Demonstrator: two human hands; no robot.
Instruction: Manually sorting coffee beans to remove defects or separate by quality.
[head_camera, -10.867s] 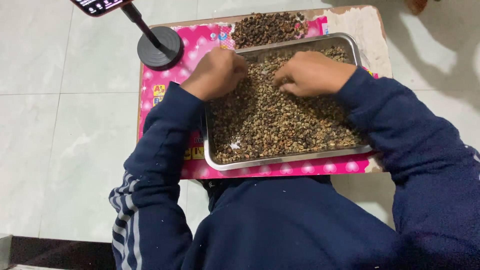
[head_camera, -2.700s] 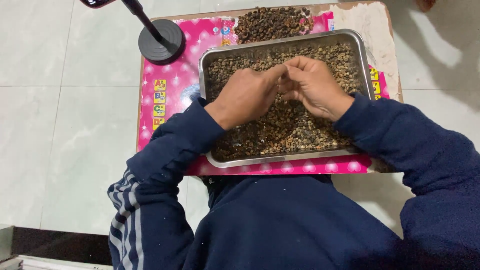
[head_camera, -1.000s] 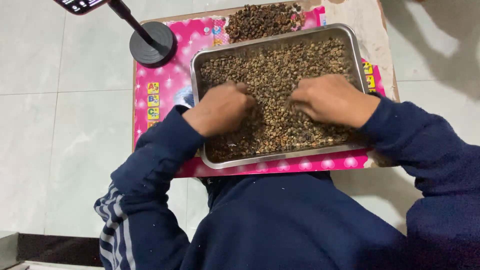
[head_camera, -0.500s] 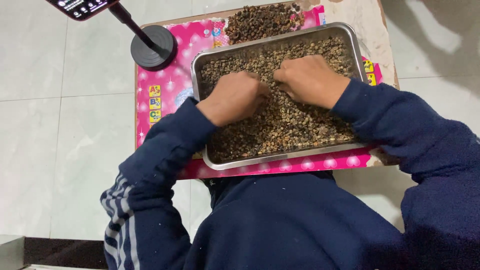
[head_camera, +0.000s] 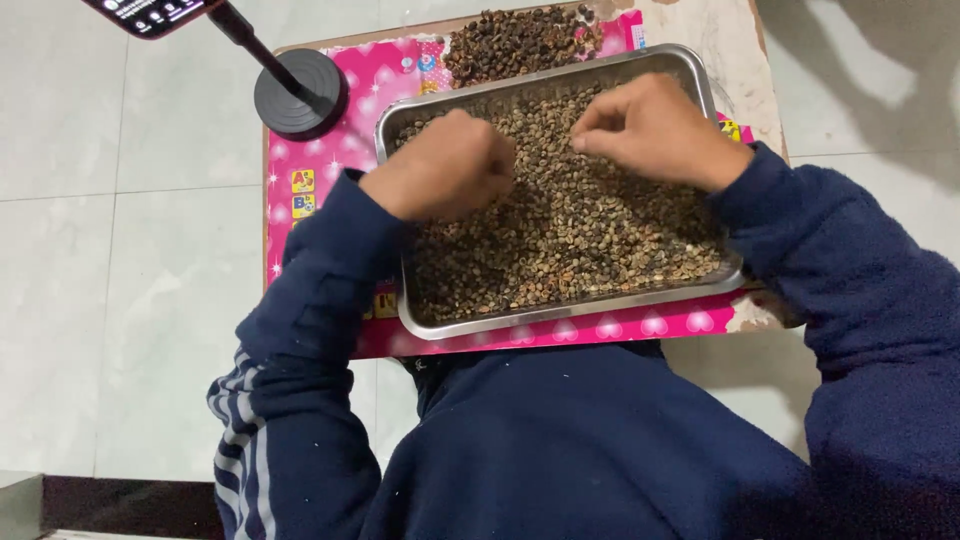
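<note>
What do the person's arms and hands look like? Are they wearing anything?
Both arms are in fuzzy dark navy sleeves. The left sleeve has pale stripes running down its outer side; the right sleeve shows none. The left hand and right hand are bare, no gloves.

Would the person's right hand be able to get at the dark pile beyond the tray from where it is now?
Probably yes: the right hand is near the tray's far rim, the dark pile lies just beyond, uncovered.
</note>
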